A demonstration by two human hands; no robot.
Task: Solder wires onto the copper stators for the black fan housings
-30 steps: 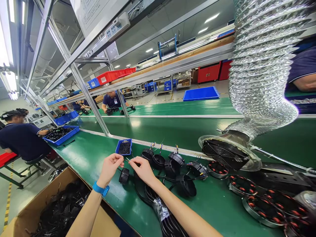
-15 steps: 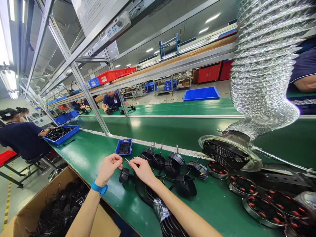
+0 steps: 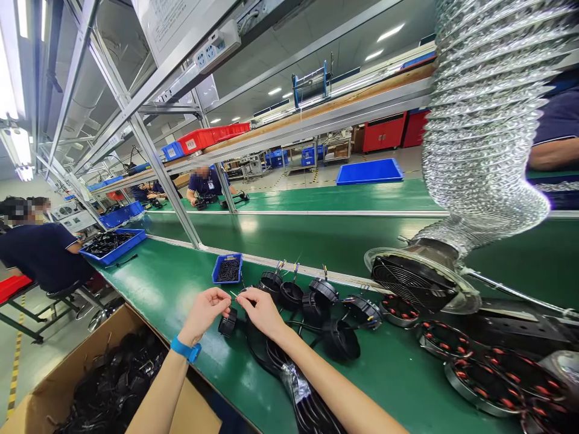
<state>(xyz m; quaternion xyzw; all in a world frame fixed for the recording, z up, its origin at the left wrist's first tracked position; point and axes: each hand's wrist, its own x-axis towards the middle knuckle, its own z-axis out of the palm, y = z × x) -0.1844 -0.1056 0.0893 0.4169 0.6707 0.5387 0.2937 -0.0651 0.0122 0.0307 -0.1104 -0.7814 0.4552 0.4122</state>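
My left hand and my right hand meet above the green bench mat, their fingertips pinching a short thin wire with a bright tip. A black round plastic housing lies just below my left fingers. Beyond my right hand stand several similar housings trailing coloured wires. Black cables run under my right forearm. A small blue bin of black pieces sits past my hands. A blue band circles my left wrist.
A cardboard box of black cables stands left of the bench. Round metal parts with red spots lie at right, below a fan hood on a silver flexible duct. A co-worker sits at left beside a blue tray.
My left hand has moved slightly right, closer to my right hand and over the black housing. The co-worker at left has shifted slightly.
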